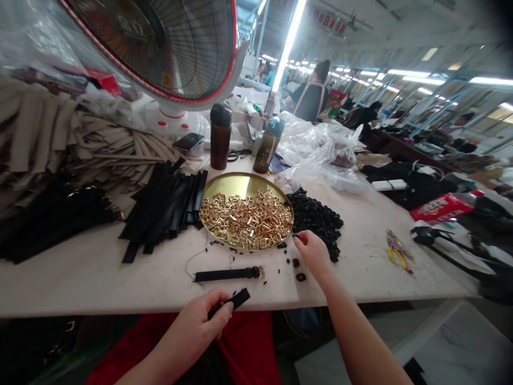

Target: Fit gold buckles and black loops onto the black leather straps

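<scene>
My left hand (pixel 208 315) is closed around a black strap (pixel 241 298) at the table's front edge, one end sticking out past the thumb. My right hand (pixel 315 251) has thumb and forefinger pinched together between the tray's right rim and a pile of small black loops (pixel 316 216); whatever the fingertips grip is too small to make out. Gold buckles (pixel 250 216) are heaped in a round gold tray (pixel 236 182). In front of the tray lies a black strap with a gold buckle (pixel 228 274). Loose black loops (pixel 300 277) lie near my right wrist.
Black straps (pixel 160 208) are stacked left of the tray, with beige strips (pixel 116 141) behind. A fan (pixel 172 48) looms at upper left. Two bottles (pixel 220 139) stand behind the tray. Yellow-handled pliers (pixel 396 256) and a red-labelled bottle (pixel 444 206) lie at right. A person (pixel 310 99) is in the background.
</scene>
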Demonstrator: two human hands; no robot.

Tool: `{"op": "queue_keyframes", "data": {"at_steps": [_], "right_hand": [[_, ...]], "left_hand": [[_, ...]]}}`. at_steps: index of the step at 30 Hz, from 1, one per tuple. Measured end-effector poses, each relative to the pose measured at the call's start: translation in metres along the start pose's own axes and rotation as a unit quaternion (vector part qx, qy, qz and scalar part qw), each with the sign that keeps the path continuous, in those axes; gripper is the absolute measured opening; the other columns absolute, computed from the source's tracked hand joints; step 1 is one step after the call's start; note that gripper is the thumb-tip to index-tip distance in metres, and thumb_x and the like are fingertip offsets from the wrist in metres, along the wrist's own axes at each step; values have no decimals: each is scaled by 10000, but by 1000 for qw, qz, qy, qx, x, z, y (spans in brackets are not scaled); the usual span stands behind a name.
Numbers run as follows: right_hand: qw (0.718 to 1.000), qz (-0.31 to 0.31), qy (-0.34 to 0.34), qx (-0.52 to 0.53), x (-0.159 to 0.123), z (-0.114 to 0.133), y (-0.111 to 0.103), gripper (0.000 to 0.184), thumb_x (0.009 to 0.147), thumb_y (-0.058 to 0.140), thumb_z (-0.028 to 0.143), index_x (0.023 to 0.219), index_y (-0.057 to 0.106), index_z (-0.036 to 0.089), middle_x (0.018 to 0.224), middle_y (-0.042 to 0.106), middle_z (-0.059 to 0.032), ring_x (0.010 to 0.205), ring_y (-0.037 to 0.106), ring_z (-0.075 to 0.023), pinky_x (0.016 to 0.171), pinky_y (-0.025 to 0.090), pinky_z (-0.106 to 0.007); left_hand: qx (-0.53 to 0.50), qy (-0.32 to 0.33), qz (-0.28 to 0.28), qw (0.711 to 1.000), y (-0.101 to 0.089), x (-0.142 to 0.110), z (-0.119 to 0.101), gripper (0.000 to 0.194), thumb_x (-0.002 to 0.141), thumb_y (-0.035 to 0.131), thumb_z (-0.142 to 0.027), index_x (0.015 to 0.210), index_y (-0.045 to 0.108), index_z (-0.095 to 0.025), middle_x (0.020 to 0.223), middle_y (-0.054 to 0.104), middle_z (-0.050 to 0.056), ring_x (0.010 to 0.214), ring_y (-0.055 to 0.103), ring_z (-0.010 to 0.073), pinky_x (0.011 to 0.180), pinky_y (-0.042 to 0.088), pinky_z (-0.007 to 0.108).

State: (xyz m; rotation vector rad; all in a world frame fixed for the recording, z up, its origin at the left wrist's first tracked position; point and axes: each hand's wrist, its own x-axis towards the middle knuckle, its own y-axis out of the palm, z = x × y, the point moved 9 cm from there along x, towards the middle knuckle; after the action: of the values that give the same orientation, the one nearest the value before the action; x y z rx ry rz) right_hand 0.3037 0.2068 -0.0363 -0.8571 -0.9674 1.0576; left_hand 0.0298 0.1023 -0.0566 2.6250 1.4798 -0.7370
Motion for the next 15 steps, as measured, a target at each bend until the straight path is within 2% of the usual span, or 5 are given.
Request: {"op": "queue_keyframes", "data": {"at_steps": [3, 7, 10, 15], "right_hand": [[1000, 12, -14, -13, -25, 0, -7, 271, 832, 373, 357, 827, 590, 194, 723, 640, -36, 642, 570, -176, 568, 381, -263], [997, 0, -17, -78, -45, -8, -14, 211, 807, 422, 275, 798, 611, 180, 754, 628, -73, 675, 568, -194, 602, 371, -284], [993, 1, -30, -111, -44, -12, -16, 203, 804, 441, 272, 796, 626, 189, 771, 616, -67, 685, 570, -184, 614, 373, -279], [988, -20, -40, -145, -19, -12, -17, 275, 841, 381, 245, 983, 602, 168, 897, 609, -93, 742, 576, -194, 636, 385, -287]], "left_hand": [[-2, 7, 5, 1000, 2, -2, -5, 284, 794, 391, -428, 777, 501, -167, 492, 407, -67, 478, 379, 106, 489, 299, 206], [-2, 17, 13, 1000, 3, -7, -7, 271, 790, 394, -417, 778, 505, -169, 491, 408, -66, 477, 382, 107, 488, 300, 207], [-3, 23, 6, 1000, -1, -12, -5, 274, 791, 393, -417, 781, 508, -168, 502, 405, -65, 485, 382, 106, 495, 302, 206], [-3, 25, 2, 1000, -3, -16, -1, 275, 793, 390, -414, 757, 502, -165, 491, 399, -66, 480, 372, 102, 493, 292, 205]]}}
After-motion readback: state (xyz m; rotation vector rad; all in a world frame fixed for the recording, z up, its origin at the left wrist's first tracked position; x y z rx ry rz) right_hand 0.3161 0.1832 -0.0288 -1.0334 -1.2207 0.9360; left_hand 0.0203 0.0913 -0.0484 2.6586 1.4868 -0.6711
